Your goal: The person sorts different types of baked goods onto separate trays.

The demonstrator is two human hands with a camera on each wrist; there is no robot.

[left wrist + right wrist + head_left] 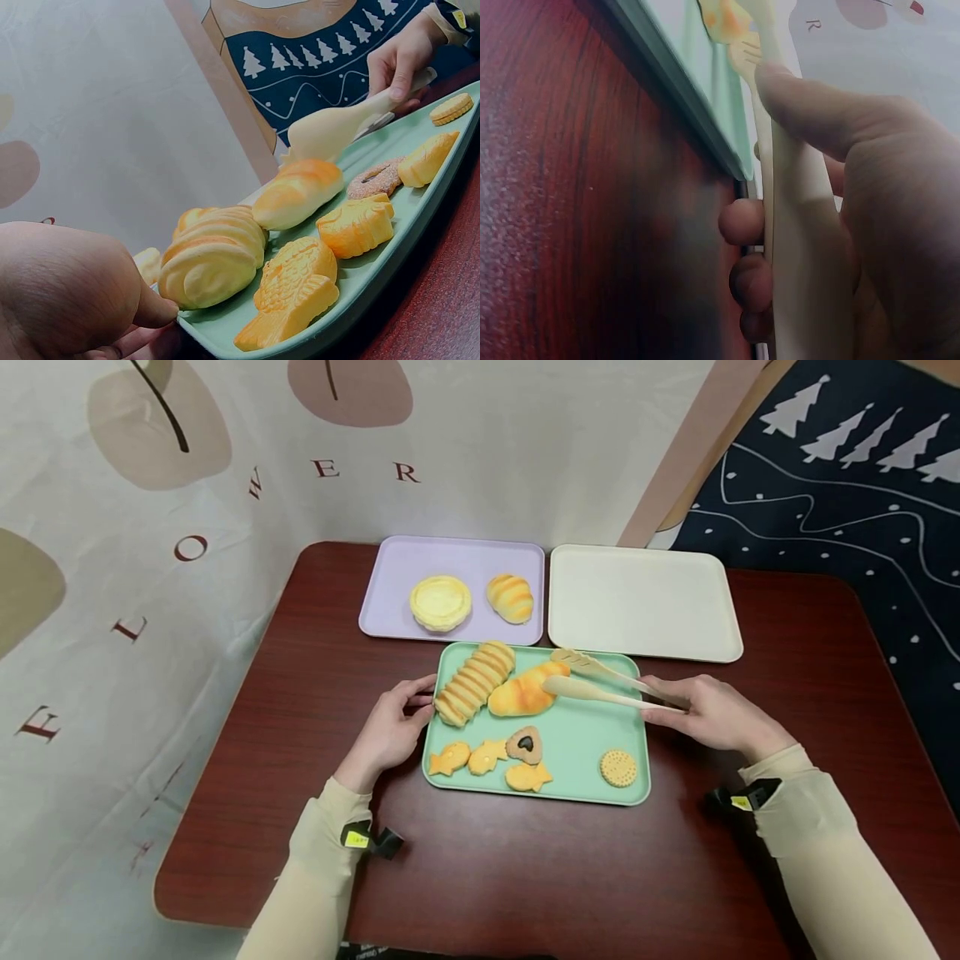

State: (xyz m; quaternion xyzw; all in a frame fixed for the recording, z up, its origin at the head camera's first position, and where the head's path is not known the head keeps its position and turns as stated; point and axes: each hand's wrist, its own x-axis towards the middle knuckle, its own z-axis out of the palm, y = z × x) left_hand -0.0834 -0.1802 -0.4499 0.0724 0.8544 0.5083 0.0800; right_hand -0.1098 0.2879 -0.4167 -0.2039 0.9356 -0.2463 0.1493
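Observation:
My right hand holds cream tongs, one arm slotted and the other plain. The tong tips stand on either side of the right end of a smooth orange-topped bread roll, which lies on the green tray. At the tray's left edge my left hand grips the rim, the thumb on it and the fingers lower down. Right beside that hand is a ridged bread loaf. In front lie several fish-shaped cookies, a heart cookie and a round cracker.
Behind the green tray sits a lilac tray with a yellow tart and a small striped bun. A white tray adjoins it on the right. A patterned curtain hangs behind the dark red table.

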